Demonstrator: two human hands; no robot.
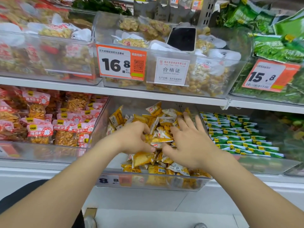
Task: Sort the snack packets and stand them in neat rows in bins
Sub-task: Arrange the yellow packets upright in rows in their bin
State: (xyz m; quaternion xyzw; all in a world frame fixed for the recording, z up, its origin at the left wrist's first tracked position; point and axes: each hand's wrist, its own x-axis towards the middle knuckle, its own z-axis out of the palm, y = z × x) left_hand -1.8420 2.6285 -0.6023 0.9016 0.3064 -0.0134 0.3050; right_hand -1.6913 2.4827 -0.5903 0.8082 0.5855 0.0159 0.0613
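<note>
Well, early days in this one: the yellow packets (164,122) lie in a jumble across the clear bin (148,180), none standing, no rows yet. Off beyond the right hand (189,145), the green packets (238,134) already sit in tidy lines. Left hand (136,137) has its fingers curled down into the heap, seemingly pinching packets, though the grip is partly hidden. Right hand is spread flat, fingers straight, resting on the pile. Packets sit under and between both hands, more heaped beyond the fingertips.

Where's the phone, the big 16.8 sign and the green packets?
phone (181,39), head view, middle of its dark screen.
16.8 sign (115,63), head view, its white half.
green packets (238,134), head view, middle of the rows.
</note>
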